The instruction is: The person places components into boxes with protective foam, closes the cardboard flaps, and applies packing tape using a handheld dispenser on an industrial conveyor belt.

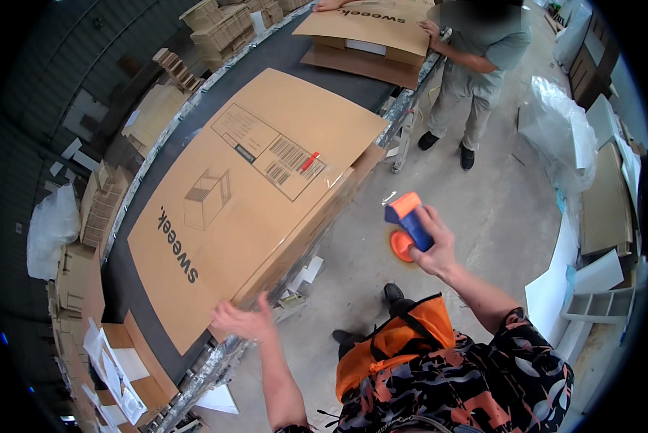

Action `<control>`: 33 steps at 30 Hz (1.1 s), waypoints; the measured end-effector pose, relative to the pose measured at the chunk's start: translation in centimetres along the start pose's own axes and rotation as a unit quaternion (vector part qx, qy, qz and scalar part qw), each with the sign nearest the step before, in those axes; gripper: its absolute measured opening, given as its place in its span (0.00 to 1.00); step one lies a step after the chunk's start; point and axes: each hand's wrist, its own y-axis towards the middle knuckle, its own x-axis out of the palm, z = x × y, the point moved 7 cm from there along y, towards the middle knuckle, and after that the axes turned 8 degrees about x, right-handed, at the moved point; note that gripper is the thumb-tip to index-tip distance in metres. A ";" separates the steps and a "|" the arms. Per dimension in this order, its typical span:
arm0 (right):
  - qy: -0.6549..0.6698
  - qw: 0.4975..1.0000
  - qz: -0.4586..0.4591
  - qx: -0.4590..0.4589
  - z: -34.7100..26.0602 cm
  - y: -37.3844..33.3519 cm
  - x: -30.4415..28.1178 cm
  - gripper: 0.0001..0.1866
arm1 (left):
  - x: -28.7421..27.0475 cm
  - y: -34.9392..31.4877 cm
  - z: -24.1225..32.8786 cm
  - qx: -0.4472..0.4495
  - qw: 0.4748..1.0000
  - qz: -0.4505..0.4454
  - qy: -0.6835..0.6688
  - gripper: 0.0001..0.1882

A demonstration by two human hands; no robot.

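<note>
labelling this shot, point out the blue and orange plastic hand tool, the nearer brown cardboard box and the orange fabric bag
Hand tool [415, 229]: head view, blue body
Nearer cardboard box [255, 209]: head view, top face
Fabric bag [389, 343]: head view, orange panel

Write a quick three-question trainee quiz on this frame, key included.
1. What does the near cardboard box rest on?
2. True or false: the left hand grips a tool.
3. Which colours show on the tape dispenser in the right hand?
A) green and white
B) blue and orange
C) black and yellow

Key:
1. The dark belt.
2. False; it is at the box's near edge with no tool in it, though whether it touches the cardboard is hard to tell.
3. B.
</note>
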 end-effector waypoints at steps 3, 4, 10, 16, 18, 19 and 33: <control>-0.003 0.997 0.051 0.052 4.2 0.8 -1.4 0.38 | 2.6 2.9 14.4 0.186 0.934 -0.283 -0.115 0.52; 0.021 0.993 0.044 0.109 5.9 0.3 -1.6 0.38 | 4.7 3.5 19.6 0.260 0.856 -0.350 -0.279 0.53; 0.058 0.978 0.056 0.192 9.2 -4.1 -4.2 0.39 | 11.7 5.9 28.6 0.686 0.668 -0.148 0.248 0.48; -0.047 0.994 0.069 0.077 6.1 -3.4 -7.9 0.40 | 11.4 1.6 26.7 0.576 0.570 -0.578 -0.095 0.38; -0.033 0.999 0.040 0.005 4.3 -1.8 -8.0 0.40 | 7.4 4.1 26.5 0.280 0.574 -0.697 -0.326 0.33; -0.037 0.997 0.003 -0.064 3.1 -1.2 -7.9 0.40 | 6.8 3.3 26.5 0.113 0.550 -0.694 -0.451 0.30; -0.107 0.883 -0.234 -0.393 -7.7 -0.6 -2.8 0.43 | -0.5 1.0 21.4 -0.423 0.267 -0.375 -0.780 0.07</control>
